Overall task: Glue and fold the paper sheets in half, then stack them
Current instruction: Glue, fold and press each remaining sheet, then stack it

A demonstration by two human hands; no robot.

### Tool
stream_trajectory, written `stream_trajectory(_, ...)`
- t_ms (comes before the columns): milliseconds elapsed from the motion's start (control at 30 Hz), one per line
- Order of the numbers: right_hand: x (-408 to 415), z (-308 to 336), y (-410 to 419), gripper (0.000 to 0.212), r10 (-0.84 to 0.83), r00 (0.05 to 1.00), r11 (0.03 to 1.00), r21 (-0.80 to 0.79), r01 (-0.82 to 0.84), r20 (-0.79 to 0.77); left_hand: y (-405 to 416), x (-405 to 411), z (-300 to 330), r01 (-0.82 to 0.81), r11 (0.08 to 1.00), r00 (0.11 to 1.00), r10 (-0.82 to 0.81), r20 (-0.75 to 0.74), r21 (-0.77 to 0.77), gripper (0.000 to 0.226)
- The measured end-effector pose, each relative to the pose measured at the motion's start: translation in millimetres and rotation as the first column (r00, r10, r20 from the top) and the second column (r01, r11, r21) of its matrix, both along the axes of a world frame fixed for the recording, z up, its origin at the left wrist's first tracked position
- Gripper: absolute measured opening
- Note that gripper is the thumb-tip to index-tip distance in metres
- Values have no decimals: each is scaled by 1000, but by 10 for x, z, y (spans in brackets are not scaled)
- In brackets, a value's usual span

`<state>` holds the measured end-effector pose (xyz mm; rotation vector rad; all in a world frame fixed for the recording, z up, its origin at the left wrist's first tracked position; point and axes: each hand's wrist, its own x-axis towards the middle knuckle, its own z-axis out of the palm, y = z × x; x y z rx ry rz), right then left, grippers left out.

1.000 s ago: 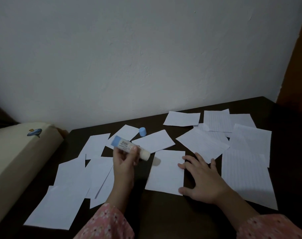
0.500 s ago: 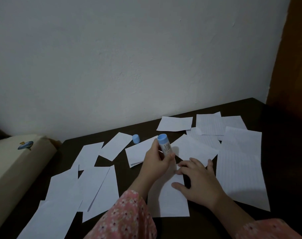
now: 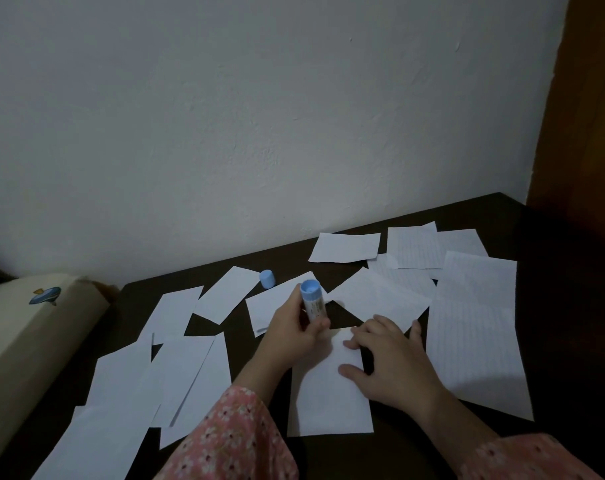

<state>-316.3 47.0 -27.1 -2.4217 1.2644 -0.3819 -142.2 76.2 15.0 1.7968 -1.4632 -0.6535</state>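
Blue-ended glue stick, a second ago held sideways left of centre, now upright in left hand at sheet top edge, frame centre. Right hand flat, pinning sheet. Gluing starts.

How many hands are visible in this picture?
2. The left hand grips the upright glue stick at centre; the right hand rests on the middle paper sheet.
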Motion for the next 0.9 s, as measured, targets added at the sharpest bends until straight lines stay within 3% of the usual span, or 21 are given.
stream_trajectory(233,9,16,20,49,-1,1000,1000,-10,1,-11,134,200,-47,-124,992,992,123,40,10,52)
stream_trajectory(333,6,30,30,48,1,1000,1000,-1,-1,-11,181,255,-61,-215,977,974,214,-73,-4,46)
stream_trajectory(467,10,50,32,46,8,1000,1000,7,-8,-15,307,411,-55,-427,904,806,384,-451,5,46)
stream_trajectory(567,27,96,43,42,10,999,1000,8,-9,-31,375,498,7,-476,879,706,410,-577,42,35)
stream_trajectory(667,73,153,56,40,8,997,1000,20,-6,-71,422,581,29,-511,858,515,354,-781,52,35)
stream_trajectory(700,95,169,61,40,11,996,1000,23,-9,-87,443,619,5,-520,853,490,347,-800,51,36)
stream_trajectory(800,166,194,85,39,20,992,1000,21,-18,-122,518,679,-59,-533,846,601,392,-697,17,31)
stream_trajectory(900,253,195,138,37,-3,989,1000,-15,1,-149,560,680,-75,-527,850,643,402,-651,5,21)
